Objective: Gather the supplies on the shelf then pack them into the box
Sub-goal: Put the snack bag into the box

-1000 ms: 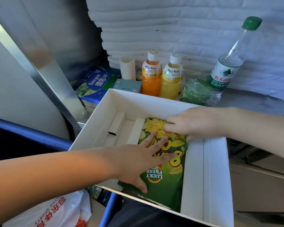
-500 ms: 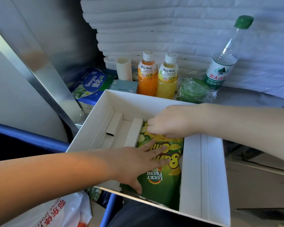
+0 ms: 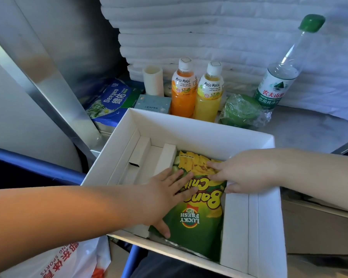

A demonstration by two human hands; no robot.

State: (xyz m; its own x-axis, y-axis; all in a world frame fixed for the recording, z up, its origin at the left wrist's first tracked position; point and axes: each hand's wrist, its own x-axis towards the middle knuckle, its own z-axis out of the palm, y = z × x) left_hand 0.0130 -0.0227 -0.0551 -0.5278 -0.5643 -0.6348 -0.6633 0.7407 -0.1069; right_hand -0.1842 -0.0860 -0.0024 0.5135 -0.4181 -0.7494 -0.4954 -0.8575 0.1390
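Observation:
A green banana chips bag lies flat inside the white cardboard box. My left hand rests palm down on the bag's left side, fingers spread. My right hand presses its fingertips on the bag's upper right part. On the shelf behind the box stand an orange juice bottle, a yellow juice bottle and a tall water bottle, with a green wrapped item lying between them.
A blue wipes pack, a small teal box and a white cylinder sit at the shelf's left. White folded dividers fill the box's left part. A metal post slants at left. A white printed bag hangs below.
My right hand has slid back to the right along the top of the chips bag. My left hand has shifted slightly up the bag. The bag stays flat in the box.

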